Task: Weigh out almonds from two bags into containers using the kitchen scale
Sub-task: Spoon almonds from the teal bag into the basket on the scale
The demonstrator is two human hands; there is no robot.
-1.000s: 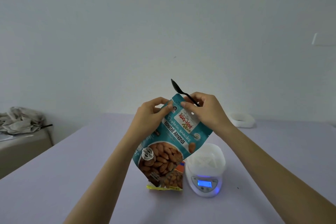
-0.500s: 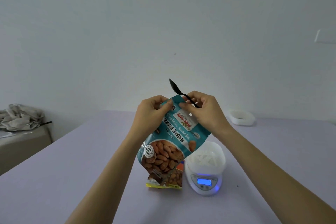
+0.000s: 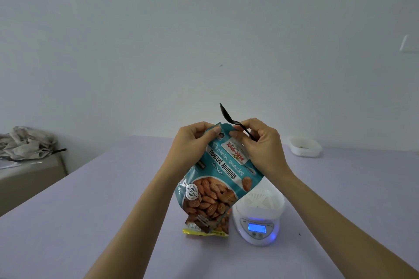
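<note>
A teal bag of roasted almonds [image 3: 217, 176] hangs tilted in the air above the table. My left hand [image 3: 192, 142] pinches its top left corner. My right hand [image 3: 260, 145] pinches the top edge beside it and also holds a black plastic spoon [image 3: 229, 118], bowl pointing up and left. Behind the teal bag's lower end, a second almond bag with a yellow bottom edge [image 3: 207, 229] sits on the table. A white kitchen scale [image 3: 257, 230] with a lit blue display stands to the right, carrying a white container [image 3: 265, 201].
The table [image 3: 90, 210] is pale lilac. A second white container [image 3: 305, 149] sits at the far right near the wall. Off the table's left side, a low cabinet [image 3: 27, 176] holds crumpled cloth.
Both hands and the teal bag stay at nearly the same spot, shifting only slightly. The fingers at the bag's top edge have drawn a bit closer together.
</note>
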